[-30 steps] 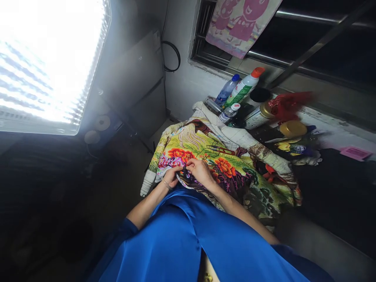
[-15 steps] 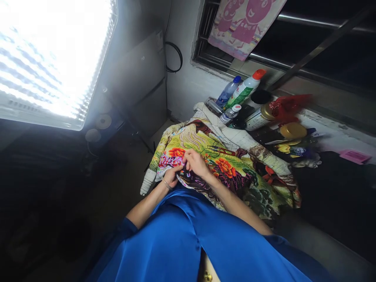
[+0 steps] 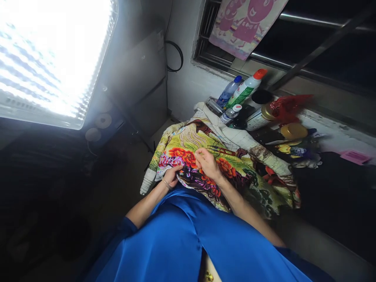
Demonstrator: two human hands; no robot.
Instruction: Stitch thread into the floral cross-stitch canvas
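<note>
A large cross-stitch cloth [image 3: 188, 139] with red and orange flowers on a yellow-green ground lies across my lap and the surface before me. My left hand [image 3: 171, 175] grips its near left edge, thumb on top and the other fingers hidden underneath. Above the flowers, my right hand [image 3: 207, 162] is closed in a pinch; whatever is between its fingertips is too small to make out. Red-handled thread snips [image 3: 226, 151] rest on the cloth just beyond my right hand.
One cloth end is rolled [image 3: 147, 182] at the left. Beyond the cloth stand a blue-capped bottle [image 3: 229, 92], an orange-capped bottle [image 3: 243, 92], a small water bottle [image 3: 231, 114] and a gold-lidded jar [image 3: 293, 131]. A bright lamp [image 3: 53, 58] hangs at upper left.
My right hand has moved to the right, away from my left hand and the pink flowers, uncovering more red flowers. The left hand has stayed on the cloth's edge.
</note>
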